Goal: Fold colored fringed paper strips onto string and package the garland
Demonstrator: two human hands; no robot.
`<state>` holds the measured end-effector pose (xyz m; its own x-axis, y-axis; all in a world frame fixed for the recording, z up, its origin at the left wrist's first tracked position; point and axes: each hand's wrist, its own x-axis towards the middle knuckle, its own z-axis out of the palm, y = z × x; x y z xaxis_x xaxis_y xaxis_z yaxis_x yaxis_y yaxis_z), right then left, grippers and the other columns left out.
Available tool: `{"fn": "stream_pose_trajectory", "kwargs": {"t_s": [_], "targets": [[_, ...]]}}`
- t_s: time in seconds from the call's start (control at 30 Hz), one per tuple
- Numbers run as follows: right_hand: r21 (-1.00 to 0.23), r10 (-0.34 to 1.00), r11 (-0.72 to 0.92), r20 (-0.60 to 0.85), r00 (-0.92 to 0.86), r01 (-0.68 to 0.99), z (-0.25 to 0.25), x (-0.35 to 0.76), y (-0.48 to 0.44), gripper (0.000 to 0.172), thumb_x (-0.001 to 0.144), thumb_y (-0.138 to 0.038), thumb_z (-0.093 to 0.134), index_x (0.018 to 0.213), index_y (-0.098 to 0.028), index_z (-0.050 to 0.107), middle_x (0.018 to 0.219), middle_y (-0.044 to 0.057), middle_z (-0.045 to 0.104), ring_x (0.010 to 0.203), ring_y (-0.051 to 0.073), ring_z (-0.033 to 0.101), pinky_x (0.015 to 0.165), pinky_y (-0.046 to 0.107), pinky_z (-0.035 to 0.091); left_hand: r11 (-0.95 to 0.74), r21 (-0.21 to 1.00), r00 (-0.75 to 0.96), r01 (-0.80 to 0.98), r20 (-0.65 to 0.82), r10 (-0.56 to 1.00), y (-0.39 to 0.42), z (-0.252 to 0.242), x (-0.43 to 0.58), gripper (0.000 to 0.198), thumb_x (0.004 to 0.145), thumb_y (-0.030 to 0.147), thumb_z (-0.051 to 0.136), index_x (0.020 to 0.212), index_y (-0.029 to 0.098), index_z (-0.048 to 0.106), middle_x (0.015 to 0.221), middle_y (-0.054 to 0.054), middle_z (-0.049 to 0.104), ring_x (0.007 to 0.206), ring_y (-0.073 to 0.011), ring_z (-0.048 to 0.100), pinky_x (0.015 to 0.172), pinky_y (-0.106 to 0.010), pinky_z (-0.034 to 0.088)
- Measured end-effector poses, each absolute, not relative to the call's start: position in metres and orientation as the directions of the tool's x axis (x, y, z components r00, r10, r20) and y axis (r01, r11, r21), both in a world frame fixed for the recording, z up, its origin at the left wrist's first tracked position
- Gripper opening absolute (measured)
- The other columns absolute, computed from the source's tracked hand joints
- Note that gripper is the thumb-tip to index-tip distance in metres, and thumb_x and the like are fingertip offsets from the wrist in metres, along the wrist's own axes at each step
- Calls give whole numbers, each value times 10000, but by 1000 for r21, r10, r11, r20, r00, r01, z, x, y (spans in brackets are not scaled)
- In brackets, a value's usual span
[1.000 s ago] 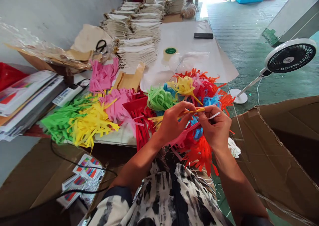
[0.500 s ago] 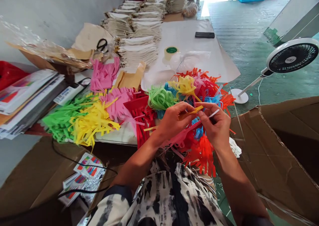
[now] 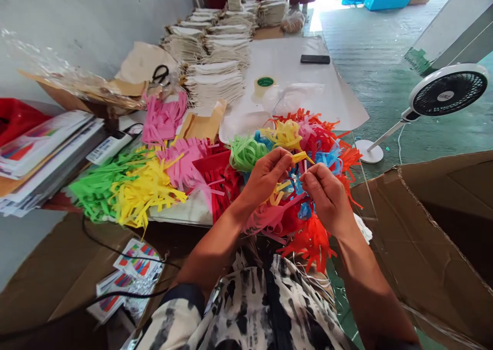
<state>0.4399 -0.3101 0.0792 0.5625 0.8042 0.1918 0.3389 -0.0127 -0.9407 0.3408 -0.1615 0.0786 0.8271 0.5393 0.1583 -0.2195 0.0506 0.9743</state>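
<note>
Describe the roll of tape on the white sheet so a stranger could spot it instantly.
Find the large white sheet just beyond the heap of coloured paper fringes. Near its left side, next to a clear plastic bag, lies the roll of tape, the only ring-shaped thing there, with a green core.

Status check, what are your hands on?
Left hand pinching yellow paper strip. Right hand pinched shut just below it. Fringed paper bunch beneath both hands. Cardboard box flap right of them.
</note>
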Motion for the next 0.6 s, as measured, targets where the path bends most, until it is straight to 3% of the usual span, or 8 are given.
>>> {"fn": "stream_pose_trajectory", "kwargs": {"t_s": [0.27,0.6], "targets": [[-927,798,-49,188,573,373,79,444,-309,275,1064,-429,547,879,-227,568,712,-28,510,628,127,435,569,290,346,-96,970,829,-222,240,505,-163,77,342,400,1006,580,643,877,206,579,783,26,504,666,-101,439,603,-247,379],[-939,794,-47,172,583,340,72,446,-309,293,1072,-460,532,885,-236,558,706,-36,483,609,126,412,553,285,315,-398,865,783,-306,466,411,-165,80,338,333,1038,453,640,845,190,709,962,-38,608,904,-149,580,858,-306,481]]}}
